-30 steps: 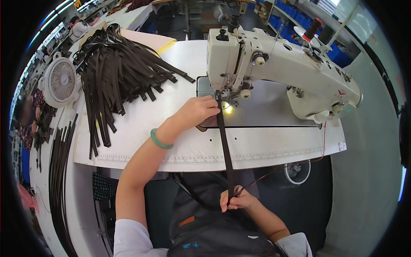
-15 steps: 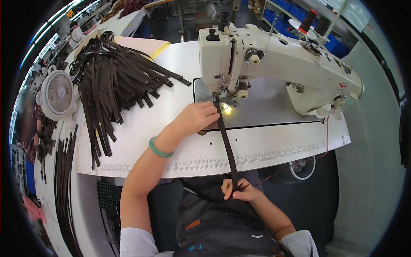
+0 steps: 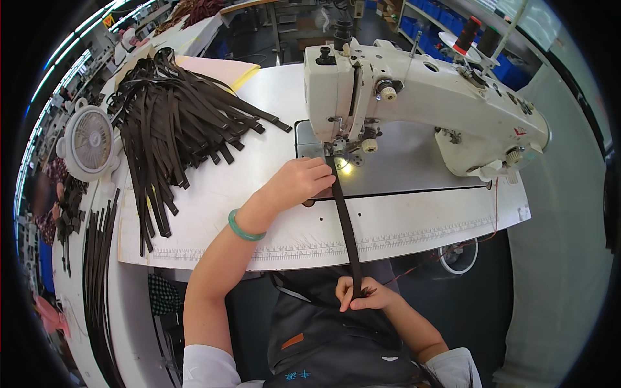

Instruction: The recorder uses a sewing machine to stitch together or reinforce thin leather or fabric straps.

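My left hand (image 3: 304, 181), with a green bangle (image 3: 247, 234) on its wrist, pinches a long dark strap (image 3: 345, 226) just in front of the presser foot (image 3: 329, 147) of the white sewing machine (image 3: 406, 89). The strap runs from the foot over the steel bed (image 3: 404, 168) and down past the table's front edge. There my right hand (image 3: 365, 294) grips it above my dark apron (image 3: 304, 349), with a loop of strap trailing leftward. A small lamp lights the needle area.
A heap of dark straps (image 3: 178, 116) lies on the white table (image 3: 259, 246), beside a white fan (image 3: 90, 139). Long strips (image 3: 97, 278) hang at the far left. Thread cones (image 3: 467, 37) top the machine. A white bin (image 3: 458, 268) stands below the table. Another person (image 3: 129, 40) is at the back left.
My right hand has risen slightly toward the table edge with the strap. My left hand stays at the presser foot, still pinching. The whole view has shifted a little.
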A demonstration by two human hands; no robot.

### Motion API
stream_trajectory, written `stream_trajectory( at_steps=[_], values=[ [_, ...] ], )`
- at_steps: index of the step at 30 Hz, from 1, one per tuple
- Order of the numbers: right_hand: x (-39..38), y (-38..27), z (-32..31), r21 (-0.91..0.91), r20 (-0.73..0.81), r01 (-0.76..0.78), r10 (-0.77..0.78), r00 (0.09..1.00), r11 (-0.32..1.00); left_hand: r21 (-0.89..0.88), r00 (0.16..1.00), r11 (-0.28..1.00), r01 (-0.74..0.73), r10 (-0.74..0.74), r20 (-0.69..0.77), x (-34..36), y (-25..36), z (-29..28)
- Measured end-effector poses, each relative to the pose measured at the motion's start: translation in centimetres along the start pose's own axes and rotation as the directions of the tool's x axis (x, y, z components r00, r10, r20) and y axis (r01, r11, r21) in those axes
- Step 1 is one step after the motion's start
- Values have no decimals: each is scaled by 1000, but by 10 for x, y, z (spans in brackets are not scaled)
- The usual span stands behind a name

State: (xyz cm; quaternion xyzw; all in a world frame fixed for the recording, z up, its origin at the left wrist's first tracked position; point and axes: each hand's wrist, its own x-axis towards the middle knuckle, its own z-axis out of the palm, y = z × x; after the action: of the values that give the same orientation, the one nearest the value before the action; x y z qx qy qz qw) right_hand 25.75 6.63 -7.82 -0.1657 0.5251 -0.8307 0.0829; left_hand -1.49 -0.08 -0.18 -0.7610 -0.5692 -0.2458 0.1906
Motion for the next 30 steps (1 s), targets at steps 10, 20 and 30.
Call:
stream_trajectory(
  at_steps=[10, 20, 30],
  values=[
    [-15, -5, 12, 18, 203, -39, 35, 979, 999, 17, 1000, 1000, 7, -6, -10, -1, -1, 1],
    [1, 10, 11, 213, -246, -32, 86, 966, 977, 8, 1000, 1000, 2, -2, -6, 0, 1, 0],
    [4, 15, 8, 271, -278, 38, 40, 960, 962, 15, 999, 1000, -12, 11, 35, 0, 4, -3]
  ],
)
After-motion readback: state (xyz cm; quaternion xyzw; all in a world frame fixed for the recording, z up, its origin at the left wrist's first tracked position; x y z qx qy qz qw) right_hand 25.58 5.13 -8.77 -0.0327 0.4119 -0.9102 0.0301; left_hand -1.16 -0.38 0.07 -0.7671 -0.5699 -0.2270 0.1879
